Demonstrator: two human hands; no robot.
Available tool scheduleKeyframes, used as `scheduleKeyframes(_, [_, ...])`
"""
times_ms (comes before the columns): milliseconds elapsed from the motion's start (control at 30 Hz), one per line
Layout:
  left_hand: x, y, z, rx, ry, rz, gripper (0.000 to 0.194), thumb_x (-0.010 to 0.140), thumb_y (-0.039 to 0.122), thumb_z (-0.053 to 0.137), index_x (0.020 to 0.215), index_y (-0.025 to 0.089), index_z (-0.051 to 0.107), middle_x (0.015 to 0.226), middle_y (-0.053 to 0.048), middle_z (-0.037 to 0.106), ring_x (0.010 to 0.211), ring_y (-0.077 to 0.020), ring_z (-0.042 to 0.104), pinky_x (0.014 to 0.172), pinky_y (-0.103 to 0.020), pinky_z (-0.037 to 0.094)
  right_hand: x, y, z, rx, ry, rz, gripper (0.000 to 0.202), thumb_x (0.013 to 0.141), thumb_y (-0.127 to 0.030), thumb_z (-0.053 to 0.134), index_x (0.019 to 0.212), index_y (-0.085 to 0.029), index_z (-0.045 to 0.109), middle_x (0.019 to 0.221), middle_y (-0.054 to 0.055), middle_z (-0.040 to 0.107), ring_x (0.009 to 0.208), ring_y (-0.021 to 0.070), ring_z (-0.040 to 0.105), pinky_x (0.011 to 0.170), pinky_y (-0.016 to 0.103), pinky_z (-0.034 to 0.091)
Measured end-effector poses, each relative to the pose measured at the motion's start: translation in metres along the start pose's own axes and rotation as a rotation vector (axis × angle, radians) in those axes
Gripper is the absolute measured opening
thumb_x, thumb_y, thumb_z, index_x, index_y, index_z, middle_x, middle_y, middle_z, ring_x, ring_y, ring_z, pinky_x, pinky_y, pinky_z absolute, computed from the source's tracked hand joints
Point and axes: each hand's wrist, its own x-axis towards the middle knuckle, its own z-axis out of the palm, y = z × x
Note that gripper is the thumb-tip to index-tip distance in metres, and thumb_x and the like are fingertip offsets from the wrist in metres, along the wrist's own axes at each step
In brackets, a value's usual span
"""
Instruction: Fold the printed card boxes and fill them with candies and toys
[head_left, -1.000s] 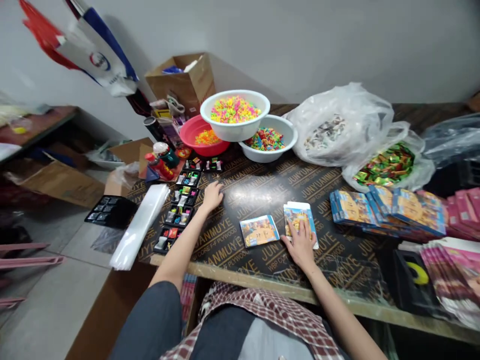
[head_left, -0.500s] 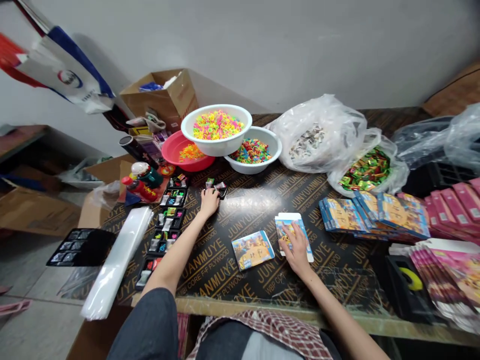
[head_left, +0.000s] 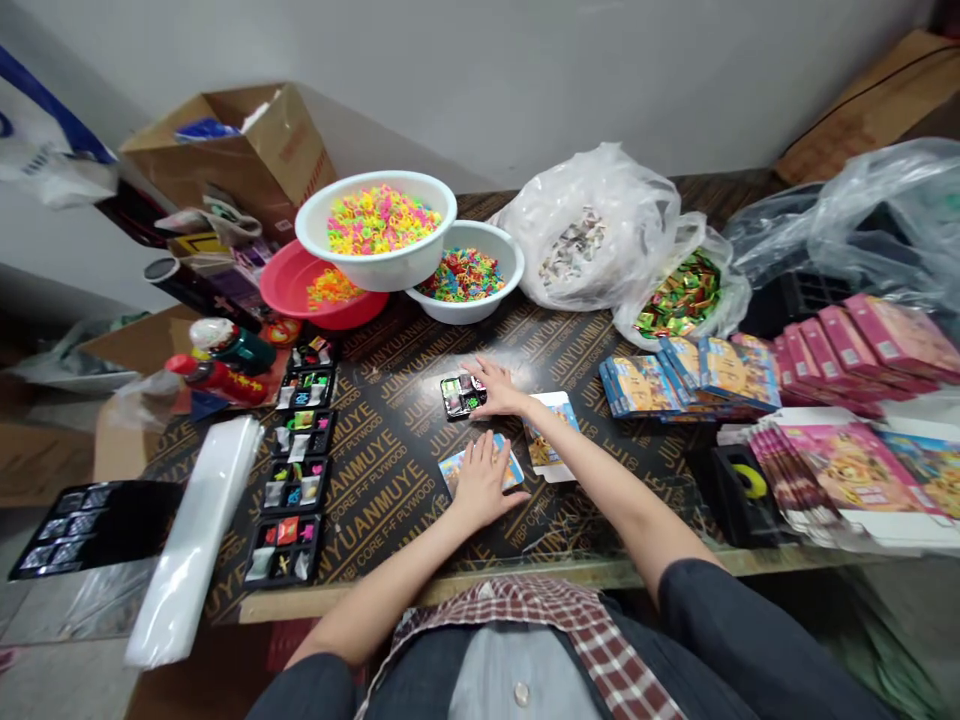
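My right hand (head_left: 496,388) grips the right side of a small black compartment tray (head_left: 454,397), its thumb and fingers at the edge. Bits of green, pink and white show in the tray's compartments. Just below, my left hand (head_left: 484,482) lies with spread fingers on a printed cardboard box (head_left: 451,468), covering much of it. A second printed box (head_left: 541,448) with a white flap lies to the right, partly hidden beneath my right forearm.
Filled black trays (head_left: 298,435) line the left. Behind stand a white basin (head_left: 375,262) of colourful pieces, a red basin (head_left: 277,290), another white basin (head_left: 461,312) and plastic bags (head_left: 600,190). Stacked blue boxes (head_left: 641,385), pink boxes (head_left: 840,340) and a tape dispenser (head_left: 731,500) are at right.
The black tray has come right and nearer, passing from my left hand to my right. My right hand has left the right-hand box, and my left now rests on the other box.
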Motion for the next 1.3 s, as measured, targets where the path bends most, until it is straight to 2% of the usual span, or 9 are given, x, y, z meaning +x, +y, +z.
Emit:
scheduleKeyframes(100, [-0.009, 0.003, -0.002, 0.034, -0.031, -0.032, 0.068, 0.076, 0.042, 0.073, 0.135, 0.018, 0.050, 0.151, -0.023, 0.041, 0.140, -0.0400, 0.039, 0.113, -0.059, 0.033, 0.005, -0.003, -0.002, -0.031, -0.095, -0.033, 0.111, 0.060, -0.032, 0.087, 0.155, -0.024, 0.031, 0.151, 0.020, 0.040, 0.142, 0.0383, 0.034, 0.112, 0.057, 0.026])
scheduleKeyframes(233, [-0.020, -0.013, -0.026, -0.005, -0.101, -0.089, 0.069, 0.062, 0.021, 0.076, 0.127, 0.019, 0.054, 0.137, -0.019, 0.049, 0.127, -0.0374, 0.050, 0.109, -0.053, 0.039, -0.010, -0.001, -0.006, -0.002, -0.046, -0.021, 0.104, 0.063, -0.027, 0.080, 0.156, -0.024, 0.031, 0.137, 0.016, 0.052, 0.128, 0.0358, 0.046, 0.107, 0.053, 0.031])
scheduleKeyframes(400, [-0.039, -0.040, -0.055, -0.080, -0.020, -0.182, 0.102, 0.050, 0.009, 0.071, 0.145, 0.019, 0.035, 0.129, -0.015, 0.043, 0.122, -0.0349, 0.047, 0.107, -0.052, 0.041, -0.060, 0.001, -0.016, 0.015, 0.041, -0.059, 0.099, 0.063, -0.031, 0.077, 0.153, -0.022, 0.036, 0.135, 0.016, 0.050, 0.128, 0.0357, 0.045, 0.109, 0.053, 0.028])
scheduleKeyframes(533, [-0.044, -0.050, -0.064, -0.134, 0.083, -0.192, 0.098, 0.049, 0.010, 0.070, 0.140, 0.020, 0.035, 0.123, -0.012, 0.041, 0.120, -0.0337, 0.047, 0.106, -0.050, 0.044, -0.109, -0.008, -0.024, 0.018, 0.054, -0.056, 0.098, 0.063, -0.034, 0.075, 0.153, -0.024, 0.036, 0.136, 0.014, 0.049, 0.127, 0.0359, 0.045, 0.111, 0.053, 0.025])
scheduleKeyframes(667, [-0.042, -0.042, -0.060, -0.282, 0.159, -0.094, 0.086, 0.052, 0.019, 0.071, 0.130, 0.024, 0.035, 0.123, -0.010, 0.041, 0.123, -0.0325, 0.048, 0.104, -0.049, 0.045, -0.149, -0.023, -0.030, 0.013, 0.069, -0.041, 0.096, 0.066, -0.036, 0.072, 0.154, -0.029, 0.034, 0.137, 0.013, 0.049, 0.128, 0.0364, 0.045, 0.111, 0.054, 0.025])
scheduleKeyframes(800, [-0.040, -0.026, -0.052, -0.350, 0.220, 0.000, 0.085, 0.055, 0.023, 0.075, 0.129, 0.024, 0.032, 0.124, -0.010, 0.045, 0.123, -0.0323, 0.051, 0.107, -0.050, 0.043, -0.176, -0.036, -0.035, 0.021, 0.093, -0.029, 0.093, 0.068, -0.036, 0.070, 0.153, -0.027, 0.036, 0.136, 0.014, 0.050, 0.129, 0.0364, 0.045, 0.111, 0.052, 0.025])
scheduleKeyframes(1000, [-0.042, -0.011, -0.037, -0.343, 0.140, 0.044, 0.114, 0.058, 0.034, 0.084, 0.149, 0.024, 0.017, 0.140, -0.016, 0.049, 0.133, -0.0364, 0.048, 0.119, -0.060, 0.025, -0.203, -0.048, -0.033, 0.054, 0.037, -0.068, 0.086, 0.069, -0.033, 0.069, 0.149, -0.021, 0.042, 0.136, 0.016, 0.050, 0.132, 0.0347, 0.044, 0.113, 0.051, 0.025])
scheduleKeyframes(1200, [-0.043, 0.003, -0.022, -0.239, 0.045, 0.164, 0.099, 0.062, 0.044, 0.080, 0.149, 0.021, 0.036, 0.140, -0.017, 0.052, 0.132, -0.0356, 0.049, 0.119, -0.063, 0.018, -0.213, -0.049, -0.029, 0.036, -0.020, -0.134, 0.093, 0.067, -0.027, 0.071, 0.153, -0.027, 0.036, 0.137, 0.015, 0.050, 0.135, 0.0353, 0.042, 0.113, 0.056, 0.026])
scheduleKeyframes(1300, [-0.043, 0.010, -0.020, -0.205, 0.053, 0.171, 0.095, 0.063, 0.042, 0.077, 0.148, 0.020, 0.040, 0.140, -0.017, 0.053, 0.131, -0.0357, 0.049, 0.119, -0.063, 0.019, -0.216, -0.046, -0.027, 0.090, -0.018, -0.128, 0.095, 0.069, -0.036, 0.077, 0.154, -0.028, 0.036, 0.145, 0.015, 0.046, 0.140, 0.0379, 0.036, 0.115, 0.059, 0.024])
